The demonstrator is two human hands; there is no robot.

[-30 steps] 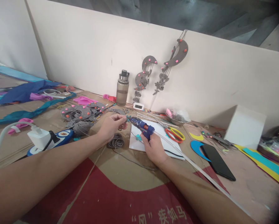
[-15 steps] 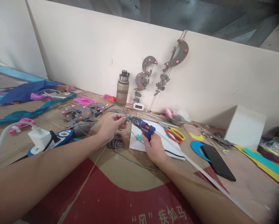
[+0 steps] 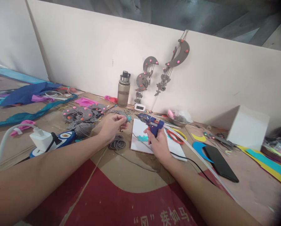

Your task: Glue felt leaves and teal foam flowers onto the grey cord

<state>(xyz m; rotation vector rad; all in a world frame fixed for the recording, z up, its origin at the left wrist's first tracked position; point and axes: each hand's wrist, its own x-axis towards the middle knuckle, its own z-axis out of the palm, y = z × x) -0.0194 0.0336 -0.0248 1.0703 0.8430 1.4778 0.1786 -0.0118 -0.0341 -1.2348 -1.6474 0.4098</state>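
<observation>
My left hand (image 3: 112, 126) pinches a small teal star-shaped piece (image 3: 128, 118) above the cardboard-covered table. My right hand (image 3: 158, 145) grips a blue hot glue gun (image 3: 152, 123), held a little to the right of the star with its nozzle pointing left and apart from it. A long clear glue stick (image 3: 201, 160) trails from the gun's back toward me. Below the gun lies a white sheet (image 3: 140, 146) with another teal star (image 3: 142, 138) and a grey string on it. A coil of grey yarn (image 3: 117, 142) sits under my left hand.
A water bottle (image 3: 123, 89) stands at the wall, with grey felt moon hangings (image 3: 175, 59) above. Grey felt pieces (image 3: 82, 113), a power strip with charger (image 3: 48, 141), red-and-yellow scissors (image 3: 177, 135), a black phone (image 3: 220, 163), a white box (image 3: 247, 127) and coloured foam sheets (image 3: 269, 163) lie around.
My right hand has pulled the glue gun back to the right and tilted it upward, away from the teal star. My left hand has kept its hold on the star.
</observation>
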